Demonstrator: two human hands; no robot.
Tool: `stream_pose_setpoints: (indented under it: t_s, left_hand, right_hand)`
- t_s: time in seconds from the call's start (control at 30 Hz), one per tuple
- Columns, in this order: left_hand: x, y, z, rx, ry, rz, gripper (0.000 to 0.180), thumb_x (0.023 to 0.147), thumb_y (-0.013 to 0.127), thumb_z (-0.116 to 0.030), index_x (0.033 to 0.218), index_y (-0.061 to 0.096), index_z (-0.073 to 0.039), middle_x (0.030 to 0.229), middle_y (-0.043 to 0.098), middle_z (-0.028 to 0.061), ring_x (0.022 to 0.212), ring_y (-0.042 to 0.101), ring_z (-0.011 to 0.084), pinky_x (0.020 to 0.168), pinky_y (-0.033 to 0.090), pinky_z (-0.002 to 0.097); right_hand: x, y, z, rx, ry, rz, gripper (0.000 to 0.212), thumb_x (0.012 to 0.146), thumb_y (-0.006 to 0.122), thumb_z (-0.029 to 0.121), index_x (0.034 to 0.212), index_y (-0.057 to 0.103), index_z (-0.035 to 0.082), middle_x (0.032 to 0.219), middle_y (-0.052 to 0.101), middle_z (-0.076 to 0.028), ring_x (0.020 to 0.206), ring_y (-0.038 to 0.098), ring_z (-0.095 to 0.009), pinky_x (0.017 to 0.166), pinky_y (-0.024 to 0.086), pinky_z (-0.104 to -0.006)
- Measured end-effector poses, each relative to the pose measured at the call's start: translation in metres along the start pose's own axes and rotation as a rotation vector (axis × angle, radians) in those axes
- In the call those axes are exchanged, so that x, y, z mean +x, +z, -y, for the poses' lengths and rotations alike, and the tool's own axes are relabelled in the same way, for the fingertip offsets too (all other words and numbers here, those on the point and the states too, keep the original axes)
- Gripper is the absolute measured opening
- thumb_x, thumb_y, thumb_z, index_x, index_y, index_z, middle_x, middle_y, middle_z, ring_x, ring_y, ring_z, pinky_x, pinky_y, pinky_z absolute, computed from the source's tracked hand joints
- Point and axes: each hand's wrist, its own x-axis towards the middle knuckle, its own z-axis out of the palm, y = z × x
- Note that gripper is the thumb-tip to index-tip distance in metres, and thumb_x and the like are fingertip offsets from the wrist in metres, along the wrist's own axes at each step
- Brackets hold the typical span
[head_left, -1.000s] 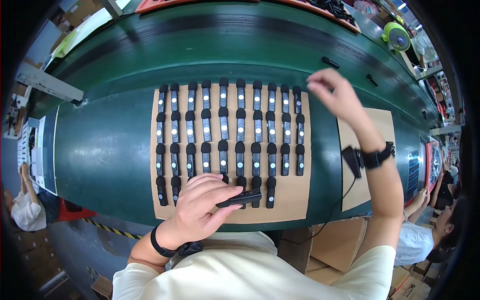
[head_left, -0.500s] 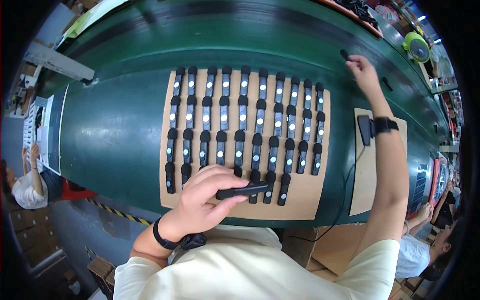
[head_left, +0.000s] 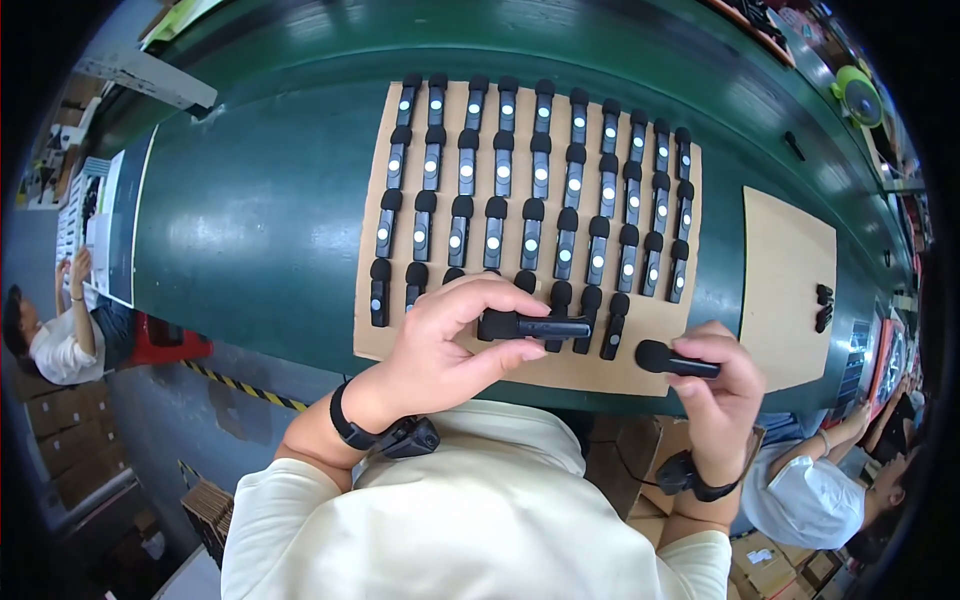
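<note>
I hold 1 small black clip-on microphone in each hand, low in the middle of the frame. My left hand (head_left: 450, 345) is curled around the left microphone (head_left: 533, 326), thumb below and fingers above, so that it lies sideways with its foam-capped end toward my palm. It sits over the lower edge of the cardboard sheet (head_left: 655, 365), just above the last row. My right hand (head_left: 722, 385) is closed around the right microphone (head_left: 672, 361) at the lower right, with the round foam head sticking out to the left past my fingers, level with the near edge of the green table (head_left: 250, 220).

The cardboard sheet fills the centre of the frame and carries rows of microphones (head_left: 530, 185) standing side by side, most showing a pale round dot on the body. The bottom row is the short one: a few pieces at its left end, a few in the middle just past my left fingertips, and bare cardboard to the right of those.

I judge this to be the laying-out step, with both pieces picked up and not yet placed. The next move calls for turning each piece to match its neighbours, foam head up in the frame, and setting it down in the open stretch of the bottom row without knocking the ones beside it.

A second cardboard sheet (head_left: 785, 270) lies at the right, with 2 small black parts (head_left: 823, 307) by its lower right edge.
</note>
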Motion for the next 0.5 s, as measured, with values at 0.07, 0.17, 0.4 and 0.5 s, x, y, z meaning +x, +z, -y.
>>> stream_pose_setpoints:
  t_s: [0.07,0.17,0.4,0.5]
  left_hand:
    - [0.0,-0.002,-0.002,0.07,0.067,0.012,0.03,0.077,0.076,-0.002,0.105,0.067,-0.001,0.094,0.067,0.0111,0.081,0.063,0.0214,0.073,0.05,0.0288]
    - [-0.001,-0.007,-0.004,0.211,0.203,0.022,0.031,0.077,0.077,-0.001,0.105,0.067,0.001,0.094,0.067,0.0115,0.082,0.063,0.0224,0.074,0.05,0.0291]
    - [-0.008,-0.014,-0.008,0.225,0.205,0.028,0.034,0.073,0.078,0.002,0.105,0.067,0.003,0.096,0.067,0.0146,0.087,0.065,0.0265,0.078,0.052,0.0334]
    - [-0.009,-0.014,-0.006,0.189,0.183,0.038,0.034,0.073,0.078,0.003,0.104,0.067,0.002,0.097,0.068,0.015,0.089,0.065,0.0268,0.079,0.052,0.0335]
  right_hand:
    - [-0.002,0.018,0.001,-0.024,-0.026,-0.039,0.025,0.079,0.073,0.003,0.102,0.065,-0.003,0.092,0.063,-0.01,0.083,0.058,-0.02,0.075,0.047,-0.0287]
    - [0.002,0.036,-0.004,-0.073,-0.08,-0.104,0.026,0.076,0.074,-0.001,0.1,0.065,-0.003,0.091,0.063,-0.011,0.083,0.059,-0.022,0.075,0.046,-0.0297]
    - [0.006,0.05,-0.016,-0.046,-0.2,-0.071,0.03,0.072,0.074,-0.006,0.101,0.065,-0.003,0.092,0.064,-0.012,0.082,0.059,-0.021,0.073,0.047,-0.0298]
    - [0.007,0.057,-0.016,-0.043,-0.187,-0.056,0.028,0.075,0.073,-0.003,0.101,0.063,-0.002,0.093,0.061,-0.011,0.084,0.056,-0.019,0.074,0.044,-0.0272]
